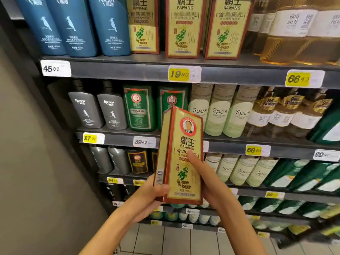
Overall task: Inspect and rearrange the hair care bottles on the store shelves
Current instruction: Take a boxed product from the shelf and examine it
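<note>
I hold a tall yellow Bawang box with red edges (184, 140) upright in front of the shelves, in both hands. My left hand (152, 192) grips its lower left corner, just under the barcode. My right hand (206, 179) holds the right side, with the thumb laid across the front label. Three matching Bawang boxes (182, 28) stand on the top shelf, above the 19.90 tag. Green Bawang bottles (139, 109) stand on the shelf behind the held box.
Blue Racien bottles (71, 26) stand top left, grey Racien bottles (99, 111) below them. Pale green Spes bottles (219, 111) and amber bottles (287, 23) fill the right. A dark shelf post (55, 116) and a grey wall bound the left. Tiled floor (174, 242) lies below.
</note>
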`<move>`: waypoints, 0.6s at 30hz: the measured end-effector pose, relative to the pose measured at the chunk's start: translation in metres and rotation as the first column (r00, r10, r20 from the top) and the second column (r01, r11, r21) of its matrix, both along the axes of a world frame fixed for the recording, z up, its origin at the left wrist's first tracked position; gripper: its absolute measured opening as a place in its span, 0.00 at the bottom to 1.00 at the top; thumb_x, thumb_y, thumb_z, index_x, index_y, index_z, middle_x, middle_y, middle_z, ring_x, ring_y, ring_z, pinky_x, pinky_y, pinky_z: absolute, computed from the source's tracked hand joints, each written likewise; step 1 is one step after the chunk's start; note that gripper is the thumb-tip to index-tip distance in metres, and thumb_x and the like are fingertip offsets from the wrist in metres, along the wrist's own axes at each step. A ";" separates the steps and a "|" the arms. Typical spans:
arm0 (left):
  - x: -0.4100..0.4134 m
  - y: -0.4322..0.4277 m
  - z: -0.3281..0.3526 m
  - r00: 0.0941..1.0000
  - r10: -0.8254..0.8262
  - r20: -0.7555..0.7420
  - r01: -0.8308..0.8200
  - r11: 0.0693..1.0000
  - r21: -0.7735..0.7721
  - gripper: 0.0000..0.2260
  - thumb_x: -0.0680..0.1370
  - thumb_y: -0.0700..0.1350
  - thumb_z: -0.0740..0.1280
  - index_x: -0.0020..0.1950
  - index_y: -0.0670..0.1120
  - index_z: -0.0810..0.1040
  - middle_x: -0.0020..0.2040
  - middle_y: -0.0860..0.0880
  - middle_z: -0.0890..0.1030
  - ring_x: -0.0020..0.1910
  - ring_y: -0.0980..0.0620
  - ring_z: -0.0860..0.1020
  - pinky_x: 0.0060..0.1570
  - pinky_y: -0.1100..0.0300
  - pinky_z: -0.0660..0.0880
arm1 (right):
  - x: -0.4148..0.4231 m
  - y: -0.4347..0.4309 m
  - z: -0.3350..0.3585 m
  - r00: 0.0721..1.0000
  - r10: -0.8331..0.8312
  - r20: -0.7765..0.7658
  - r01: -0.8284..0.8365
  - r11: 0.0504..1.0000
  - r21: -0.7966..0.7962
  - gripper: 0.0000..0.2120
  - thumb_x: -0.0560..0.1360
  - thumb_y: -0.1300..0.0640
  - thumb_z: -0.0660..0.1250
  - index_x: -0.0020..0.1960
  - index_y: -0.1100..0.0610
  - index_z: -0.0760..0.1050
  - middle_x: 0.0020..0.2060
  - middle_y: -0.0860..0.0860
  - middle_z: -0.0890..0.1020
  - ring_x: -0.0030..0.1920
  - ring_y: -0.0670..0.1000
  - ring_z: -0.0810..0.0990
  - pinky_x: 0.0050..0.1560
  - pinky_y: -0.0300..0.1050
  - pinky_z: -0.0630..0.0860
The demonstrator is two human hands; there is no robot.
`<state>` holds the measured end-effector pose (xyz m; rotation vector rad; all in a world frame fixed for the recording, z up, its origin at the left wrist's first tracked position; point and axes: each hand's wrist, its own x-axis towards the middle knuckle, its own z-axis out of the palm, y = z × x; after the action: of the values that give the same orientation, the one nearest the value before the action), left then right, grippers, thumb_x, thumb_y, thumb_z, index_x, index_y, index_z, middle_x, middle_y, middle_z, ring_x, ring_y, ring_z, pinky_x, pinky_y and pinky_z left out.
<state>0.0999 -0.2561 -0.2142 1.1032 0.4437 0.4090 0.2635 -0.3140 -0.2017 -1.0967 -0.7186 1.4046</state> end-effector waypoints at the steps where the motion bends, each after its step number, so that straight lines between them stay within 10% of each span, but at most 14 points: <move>1: 0.000 0.001 -0.001 0.999 -0.007 -0.038 0.008 1.000 0.021 0.41 0.56 0.52 0.80 0.66 0.46 0.68 0.60 0.46 0.80 0.60 0.45 0.77 0.55 0.53 0.77 | 0.002 -0.005 -0.005 1.000 -0.003 0.008 0.003 0.999 0.051 0.24 0.67 0.39 0.71 0.60 0.48 0.78 0.56 0.53 0.83 0.56 0.54 0.82 0.49 0.46 0.80; 7: 0.013 0.012 -0.018 0.958 0.085 -0.275 0.034 0.916 0.400 0.25 0.70 0.42 0.74 0.59 0.63 0.69 0.54 0.62 0.81 0.54 0.62 0.79 0.46 0.67 0.77 | 0.006 -0.022 -0.025 0.968 -0.198 0.153 0.168 0.967 0.191 0.37 0.64 0.44 0.76 0.68 0.56 0.67 0.58 0.52 0.82 0.58 0.54 0.80 0.50 0.43 0.79; 18: 0.061 0.038 -0.029 0.934 -0.180 -0.308 0.322 0.798 0.510 0.30 0.67 0.35 0.75 0.64 0.51 0.68 0.53 0.57 0.80 0.52 0.66 0.78 0.44 0.74 0.73 | 0.019 -0.062 -0.043 0.860 -0.376 0.345 0.330 0.925 0.186 0.25 0.69 0.60 0.73 0.63 0.56 0.70 0.52 0.44 0.83 0.55 0.44 0.81 0.50 0.35 0.77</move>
<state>0.1611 -0.2185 -0.2433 1.7758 0.3938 0.1580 0.2824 -0.3762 -0.2448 -1.3416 -0.8118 0.8328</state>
